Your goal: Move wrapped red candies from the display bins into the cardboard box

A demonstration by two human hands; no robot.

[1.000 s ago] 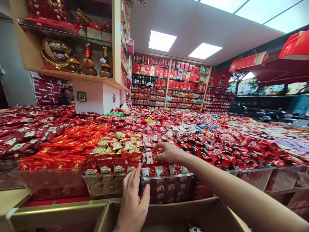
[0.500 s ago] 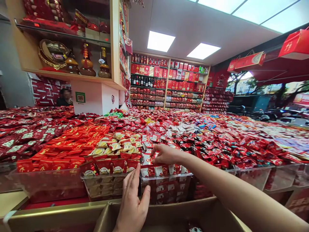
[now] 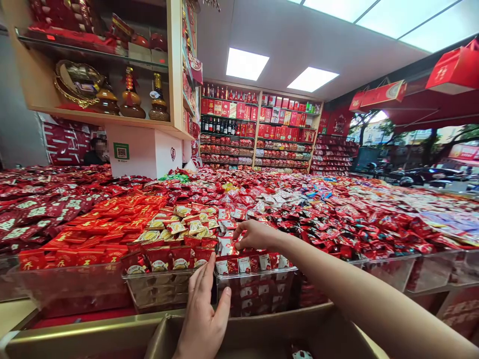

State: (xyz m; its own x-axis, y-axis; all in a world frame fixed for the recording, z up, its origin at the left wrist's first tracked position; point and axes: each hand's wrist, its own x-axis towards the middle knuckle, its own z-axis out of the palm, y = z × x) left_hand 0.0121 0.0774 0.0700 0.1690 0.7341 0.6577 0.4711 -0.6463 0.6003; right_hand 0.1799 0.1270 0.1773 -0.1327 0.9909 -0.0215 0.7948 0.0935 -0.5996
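My right hand [image 3: 258, 236] reaches in from the right over a clear plastic bin of white-and-red wrapped packets. Its thumb and fingers are curled in a pinch at a small white-and-red packet [image 3: 226, 246]; part of the grip is hidden. Upright packets line the front of this clear bin [image 3: 258, 274]. My left hand [image 3: 205, 306] is open, fingers stretched upward and thumb apart, in front of the place where two bins meet. Left of it, another clear bin [image 3: 157, 275] holds red-and-cream packets [image 3: 181, 258].
An open cardboard box [image 3: 277, 329] stands below the bins, with a small packet [image 3: 301, 354] inside. Orange-red packets [image 3: 80, 254] fill the bin at left; dark red and black packets spread right. A wooden shelf cabinet [image 3: 101, 112] overhangs the left side. A person [image 3: 98, 149] is behind the display.
The view has shifted slightly, so the scene sits a little further left. My hands keep nearly the same poses, and no packet has visibly moved.
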